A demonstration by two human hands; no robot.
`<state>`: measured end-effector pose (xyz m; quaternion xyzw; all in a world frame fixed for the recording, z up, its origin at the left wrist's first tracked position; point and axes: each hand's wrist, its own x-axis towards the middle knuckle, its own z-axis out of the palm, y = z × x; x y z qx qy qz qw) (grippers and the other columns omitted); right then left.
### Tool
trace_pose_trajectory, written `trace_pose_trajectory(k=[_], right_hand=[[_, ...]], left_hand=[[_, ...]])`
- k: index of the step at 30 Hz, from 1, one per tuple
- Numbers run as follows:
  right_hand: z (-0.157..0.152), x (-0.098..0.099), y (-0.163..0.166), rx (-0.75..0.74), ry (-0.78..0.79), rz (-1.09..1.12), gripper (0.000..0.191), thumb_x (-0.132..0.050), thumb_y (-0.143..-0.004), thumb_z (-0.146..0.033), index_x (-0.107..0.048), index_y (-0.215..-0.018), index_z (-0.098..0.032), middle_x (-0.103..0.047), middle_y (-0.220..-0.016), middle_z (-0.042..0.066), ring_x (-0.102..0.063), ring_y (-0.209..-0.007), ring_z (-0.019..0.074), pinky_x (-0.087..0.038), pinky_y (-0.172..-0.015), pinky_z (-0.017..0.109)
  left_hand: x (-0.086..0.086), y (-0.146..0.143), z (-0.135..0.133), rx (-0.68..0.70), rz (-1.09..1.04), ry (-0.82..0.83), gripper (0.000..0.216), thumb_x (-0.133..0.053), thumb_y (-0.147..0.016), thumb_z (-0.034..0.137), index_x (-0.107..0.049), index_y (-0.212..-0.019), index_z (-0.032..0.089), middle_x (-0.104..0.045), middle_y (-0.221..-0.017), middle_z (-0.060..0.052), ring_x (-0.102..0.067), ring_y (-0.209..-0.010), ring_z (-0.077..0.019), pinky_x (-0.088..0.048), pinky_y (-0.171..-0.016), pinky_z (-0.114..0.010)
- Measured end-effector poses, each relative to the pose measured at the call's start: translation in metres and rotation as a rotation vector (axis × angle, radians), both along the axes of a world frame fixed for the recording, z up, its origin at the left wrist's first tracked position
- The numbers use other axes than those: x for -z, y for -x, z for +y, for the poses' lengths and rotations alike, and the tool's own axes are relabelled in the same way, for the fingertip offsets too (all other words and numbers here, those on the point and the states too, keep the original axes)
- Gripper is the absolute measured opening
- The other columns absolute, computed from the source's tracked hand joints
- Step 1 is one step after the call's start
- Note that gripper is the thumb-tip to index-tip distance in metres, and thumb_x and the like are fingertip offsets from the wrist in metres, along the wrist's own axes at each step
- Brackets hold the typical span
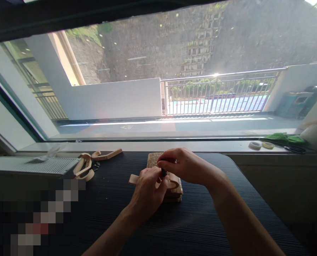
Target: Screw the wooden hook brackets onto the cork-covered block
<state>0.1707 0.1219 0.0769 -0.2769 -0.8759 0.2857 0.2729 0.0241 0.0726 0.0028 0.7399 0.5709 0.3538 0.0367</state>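
Note:
A tan leather strap piece (174, 185) lies on a square cork-like block (152, 159) in the middle of the dark table (201, 227). My left hand (148, 192) rests on the strap's left end, fingers curled and pinching it down. My right hand (183, 165) is closed around a small dark tool (164, 172) that stands upright with its tip on the strap, right beside my left thumb. Both wrists hover just above the table.
Several more tan leather loops and straps (86, 167) lie at the table's back left, next to a white radiator grille (36, 165). On the windowsill sit two tape rolls (261, 145) and green cloth (283, 138). A blurred patch covers the lower left.

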Motion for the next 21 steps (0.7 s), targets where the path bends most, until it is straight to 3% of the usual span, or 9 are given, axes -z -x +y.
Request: trace_pose_trajectory(k=[9, 14, 21], right_hand=[[-0.0042, -0.0032, 0.0009, 0.119, -0.069, -0.061, 0.025, -0.051, -0.079, -0.038, -0.066, -0.08, -0.019, -0.061, -0.064, -0.001, -0.05, -0.057, 0.0094, -0.032, -0.05, 0.021], [-0.0066, -0.0051, -0.0011, 0.063, -0.046, -0.062, 0.025, -0.048, -0.08, -0.031, -0.067, -0.094, -0.022, -0.064, -0.072, 0.0, -0.053, -0.064, 0.0107, -0.035, -0.056, 0.022], [-0.0002, -0.001, 0.0004, 0.02, 0.042, -0.001, 0.022, -0.049, -0.08, -0.031, -0.067, -0.087, -0.02, -0.064, -0.073, 0.0, -0.055, -0.066, 0.011, -0.037, -0.058, 0.022]], left_hand=[[-0.0005, 0.0024, 0.0001, 0.012, -0.035, 0.025, 0.018, -0.043, -0.083, 0.029, -0.057, -0.078, 0.02, -0.06, -0.078, -0.003, -0.052, -0.081, -0.0185, -0.038, -0.073, -0.031], [0.0003, 0.0038, -0.0003, 0.005, -0.027, 0.035, 0.019, -0.043, -0.083, 0.03, -0.057, -0.077, 0.02, -0.06, -0.078, -0.003, -0.051, -0.082, -0.019, -0.038, -0.074, -0.032], [0.0013, 0.0037, 0.0008, -0.007, -0.042, 0.025, 0.017, -0.045, -0.082, 0.03, -0.053, -0.072, 0.019, -0.059, -0.075, -0.002, -0.051, -0.079, -0.0177, -0.038, -0.071, -0.03]])
